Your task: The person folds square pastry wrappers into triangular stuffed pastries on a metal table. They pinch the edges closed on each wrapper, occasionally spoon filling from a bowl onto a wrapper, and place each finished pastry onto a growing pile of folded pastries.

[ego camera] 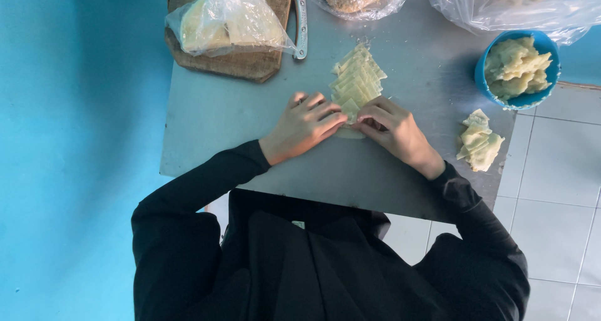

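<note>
Person in black long sleeves stands at a small grey tabletop (pixel 250 108), both hands together at its middle.

Work piece: a row of pale yellow, thin dough squares (pixel 357 80), overlapped like shingles and running away from the person. This layout probably keeps each square's edge exposed so it can be lifted singly.

Left hand (pixel 303 127): fingers curled, tips pressed onto the near end of the row. Half-closed, pinching or pressing the nearest square; a full grasp cannot be confirmed, the fingertips hide the contact.

Right hand (pixel 391 128): same posture, fingers bent inward, tips on the same near square, touching the left hand's fingertips. A rounder pale piece shows just beneath both hands.

Surroundings: blue round plastic bowl (pixel 543 45) heaped with folded dough pieces, at the right edge. A loose pile of folded dough pieces (pixel 479 142) lies near the right wrist, within easy reach. Far side: brown wooden cutting board (pixel 241 64) bearing a clear plastic bag of pale dough (pixel 225 20); a metal knife handle (pixel 302 30) sits beside it.
</note>
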A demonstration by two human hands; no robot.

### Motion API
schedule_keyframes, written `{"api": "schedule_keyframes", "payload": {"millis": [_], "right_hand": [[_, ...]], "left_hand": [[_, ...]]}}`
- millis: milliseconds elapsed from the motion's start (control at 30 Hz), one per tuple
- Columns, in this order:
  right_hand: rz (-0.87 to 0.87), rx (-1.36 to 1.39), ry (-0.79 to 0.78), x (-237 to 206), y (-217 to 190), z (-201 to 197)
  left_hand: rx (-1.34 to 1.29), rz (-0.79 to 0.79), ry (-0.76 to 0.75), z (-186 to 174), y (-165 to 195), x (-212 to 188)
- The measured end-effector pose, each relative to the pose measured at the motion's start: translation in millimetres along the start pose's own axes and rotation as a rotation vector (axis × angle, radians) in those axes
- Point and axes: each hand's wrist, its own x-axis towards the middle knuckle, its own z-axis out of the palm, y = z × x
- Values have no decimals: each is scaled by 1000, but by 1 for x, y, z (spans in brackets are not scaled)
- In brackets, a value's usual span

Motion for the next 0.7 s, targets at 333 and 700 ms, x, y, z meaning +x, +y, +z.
{"api": "schedule_keyframes", "payload": {"millis": [333,700], "right_hand": [[-78,-121,36,-3,4,-2],[197,-14,31,2,7,0]], "left_hand": [[72,22,14,-1,-6,-1],[-78,-144,-29,8,-6,8]]}}
